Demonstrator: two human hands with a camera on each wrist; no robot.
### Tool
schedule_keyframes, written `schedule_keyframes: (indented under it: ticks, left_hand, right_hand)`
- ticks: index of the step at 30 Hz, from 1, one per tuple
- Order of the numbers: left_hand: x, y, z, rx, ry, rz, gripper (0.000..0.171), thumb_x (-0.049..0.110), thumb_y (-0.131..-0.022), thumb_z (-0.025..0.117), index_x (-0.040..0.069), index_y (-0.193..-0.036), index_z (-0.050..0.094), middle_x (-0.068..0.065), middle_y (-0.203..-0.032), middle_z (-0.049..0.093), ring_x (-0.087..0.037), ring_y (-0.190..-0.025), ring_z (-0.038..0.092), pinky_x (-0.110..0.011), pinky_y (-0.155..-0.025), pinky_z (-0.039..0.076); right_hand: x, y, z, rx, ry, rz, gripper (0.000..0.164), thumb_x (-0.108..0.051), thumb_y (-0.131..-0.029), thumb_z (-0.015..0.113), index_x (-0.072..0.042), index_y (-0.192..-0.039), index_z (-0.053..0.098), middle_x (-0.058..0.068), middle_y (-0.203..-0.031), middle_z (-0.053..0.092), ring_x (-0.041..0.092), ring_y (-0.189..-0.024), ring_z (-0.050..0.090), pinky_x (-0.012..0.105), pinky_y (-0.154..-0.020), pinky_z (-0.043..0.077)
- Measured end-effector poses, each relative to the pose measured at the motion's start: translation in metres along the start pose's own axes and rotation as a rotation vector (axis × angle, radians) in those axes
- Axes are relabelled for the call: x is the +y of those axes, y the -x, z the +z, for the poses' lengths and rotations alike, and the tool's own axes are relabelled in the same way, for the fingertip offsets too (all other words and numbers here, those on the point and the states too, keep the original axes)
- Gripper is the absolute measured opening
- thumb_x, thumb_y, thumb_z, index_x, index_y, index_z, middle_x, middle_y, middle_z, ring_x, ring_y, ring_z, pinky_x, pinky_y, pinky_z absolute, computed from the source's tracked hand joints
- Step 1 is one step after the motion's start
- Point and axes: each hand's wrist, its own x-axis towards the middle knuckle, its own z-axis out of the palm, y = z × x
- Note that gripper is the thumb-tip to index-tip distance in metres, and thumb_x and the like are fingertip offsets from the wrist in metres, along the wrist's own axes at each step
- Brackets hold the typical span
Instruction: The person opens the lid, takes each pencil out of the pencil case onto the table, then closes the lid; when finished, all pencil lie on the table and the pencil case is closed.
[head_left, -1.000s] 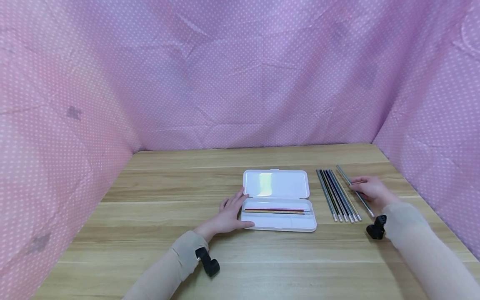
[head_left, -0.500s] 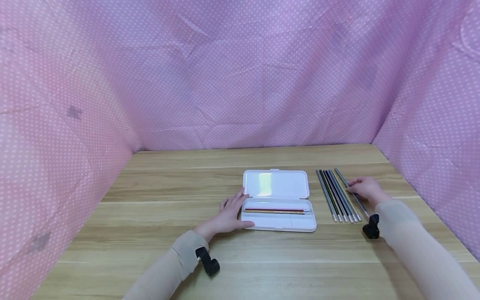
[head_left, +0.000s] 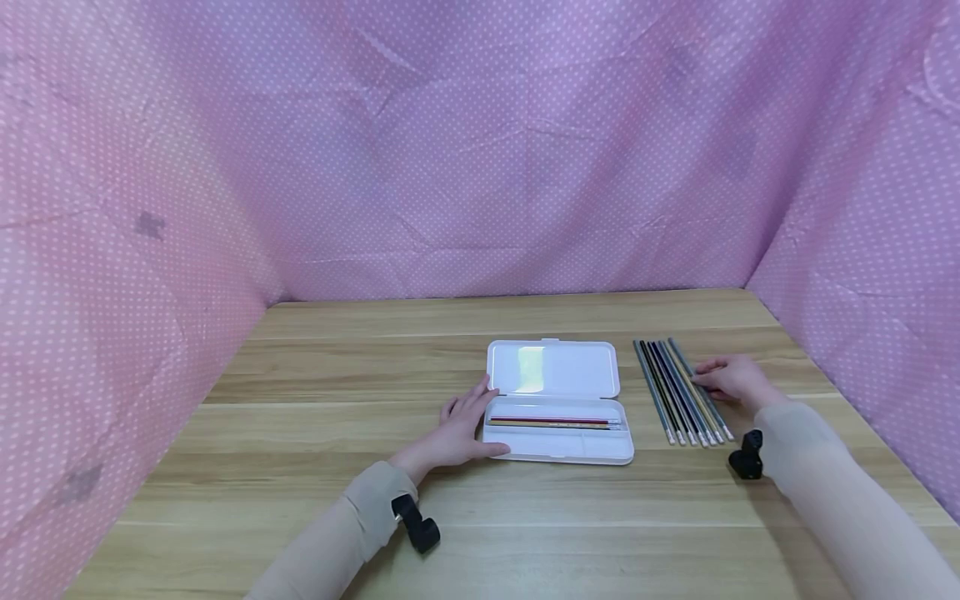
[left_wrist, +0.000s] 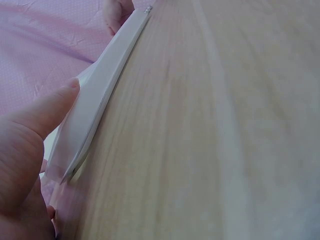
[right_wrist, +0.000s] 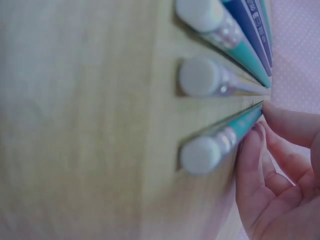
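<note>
At the left end of a white pencil case, my left hand rests with spread fingers. Its thumb lies along the case's front side, and the other fingers reach back toward the hinge. The case stands with its lid raised; a few pencils, red and yellowish, lie in its back part. On the right, my right hand pinches a teal pencil with a white eraser, between thumb and fingertips. That pencil is the rightmost of a row of pencils lying side by side.
A wooden table carries everything. Pink dotted cloth hangs behind it and on both sides. The row's eraser ends point toward the person. Black wrist cameras sit on both sleeves.
My right hand has moved left with the teal pencil, bringing it from apart and slanted to beside the row. The left hand and the case have stayed put.
</note>
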Motion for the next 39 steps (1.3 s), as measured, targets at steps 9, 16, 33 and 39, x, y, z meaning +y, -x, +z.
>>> schedule_keyframes:
  ticks: [9, 16, 33, 39]
  left_hand:
    - [0.0007, 0.0006, -0.0010, -0.006, 0.018, -0.002, 0.088, 0.043, -0.081, 0.071, 0.012, -0.149, 0.025, -0.004, -0.161, -0.001, -0.036, -0.145, 0.009, -0.057, -0.113, 0.000]
    - [0.0006, 0.0006, -0.0012, -0.006, 0.015, -0.001, 0.088, 0.044, -0.081, 0.071, 0.011, -0.149, 0.025, -0.005, -0.161, -0.001, -0.036, -0.145, 0.009, -0.056, -0.113, 0.000]
    - [0.0007, 0.0011, -0.0016, -0.007, 0.021, 0.015, 0.088, 0.043, -0.081, 0.071, 0.010, -0.149, 0.025, -0.007, -0.161, -0.001, -0.037, -0.145, 0.009, -0.058, -0.112, 0.000]
    - [0.0009, 0.0006, -0.0015, -0.009, 0.019, 0.008, 0.089, 0.044, -0.081, 0.071, 0.010, -0.149, 0.024, -0.005, -0.161, -0.002, -0.035, -0.145, 0.008, -0.057, -0.112, 0.000]
  right_hand:
    - [0.0009, -0.0009, 0.0010, -0.020, -0.026, 0.017, 0.042, -0.009, -0.088, 0.063, 0.017, -0.118, 0.050, -0.007, -0.083, 0.061, 0.001, -0.070, 0.057, 0.020, -0.065, 0.053]
    - [0.0002, 0.0010, 0.0011, -0.033, 0.007, 0.004, 0.043, -0.008, -0.090, 0.060, 0.018, -0.122, 0.047, 0.001, -0.093, 0.064, 0.002, -0.073, 0.057, 0.021, -0.066, 0.054]
    - [-0.0009, 0.0053, 0.0007, -0.047, 0.052, -0.008, 0.045, -0.009, -0.091, 0.059, 0.018, -0.124, 0.045, 0.010, -0.100, 0.065, 0.001, -0.072, 0.058, 0.022, -0.065, 0.054]
    - [-0.0004, 0.0054, -0.0007, -0.067, 0.021, -0.011, 0.043, -0.007, -0.091, 0.058, 0.019, -0.122, 0.046, 0.000, -0.090, 0.066, 0.001, -0.073, 0.058, 0.022, -0.066, 0.055]
